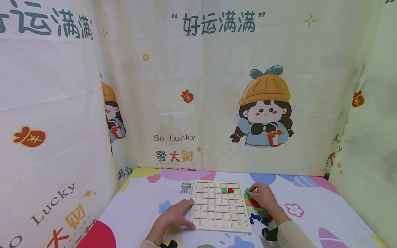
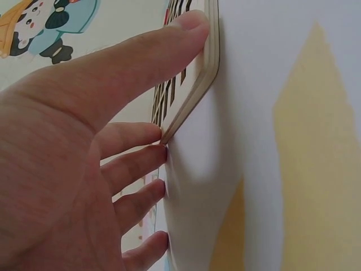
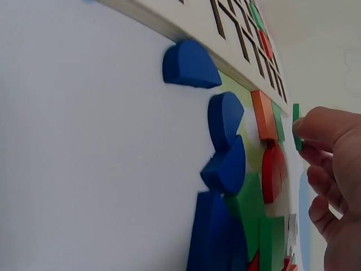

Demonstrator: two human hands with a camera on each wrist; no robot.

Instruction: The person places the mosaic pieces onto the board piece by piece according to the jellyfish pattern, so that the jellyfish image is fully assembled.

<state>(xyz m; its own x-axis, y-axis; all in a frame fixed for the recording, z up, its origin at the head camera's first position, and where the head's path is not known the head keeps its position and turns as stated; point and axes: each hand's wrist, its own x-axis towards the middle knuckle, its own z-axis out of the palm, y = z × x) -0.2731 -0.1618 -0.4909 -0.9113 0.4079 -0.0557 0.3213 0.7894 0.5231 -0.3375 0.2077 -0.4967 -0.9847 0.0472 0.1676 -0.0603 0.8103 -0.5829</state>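
Head view: the right hand is pinching a green piece just right of the wooden grid board; the left hand, spread wide, is touching its left edge.

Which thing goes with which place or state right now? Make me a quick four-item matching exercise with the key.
1. Left grip
2. Right grip
3. Picture card
4. Blue pieces

A. pinches a green piece
B. lie loose right of the board
C. touches the board's left edge
D. lies by the board's far left corner

Pairs: 1-C, 2-A, 3-D, 4-B
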